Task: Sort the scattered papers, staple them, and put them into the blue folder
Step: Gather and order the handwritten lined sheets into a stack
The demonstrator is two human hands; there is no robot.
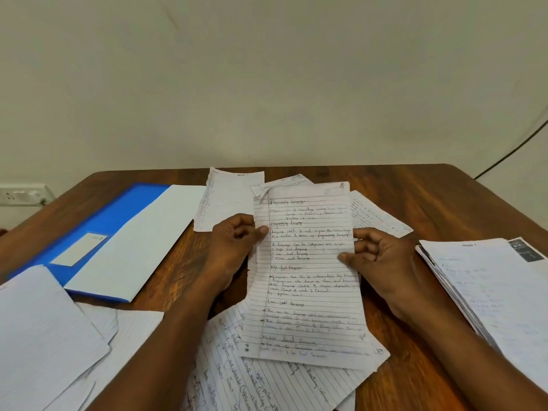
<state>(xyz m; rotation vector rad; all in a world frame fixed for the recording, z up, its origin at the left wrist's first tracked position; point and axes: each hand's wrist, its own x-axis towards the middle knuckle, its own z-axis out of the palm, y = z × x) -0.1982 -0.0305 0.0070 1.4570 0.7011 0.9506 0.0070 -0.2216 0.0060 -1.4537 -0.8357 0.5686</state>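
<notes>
Left hand (pixel 234 247) pinches the sheet (pixel 308 271) at its left edge; right hand (pixel 382 259) grips its right edge; sheet held between them above loose papers (pixel 261 378); folder (pixel 98 235) lies open, far left.

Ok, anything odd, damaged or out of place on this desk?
The held sheet, pinched by the left hand and right hand, is creased, with a curled top-left corner. Loose papers lie askew and overlapping on the table. The folder lies open; no stapler is visible.
</notes>
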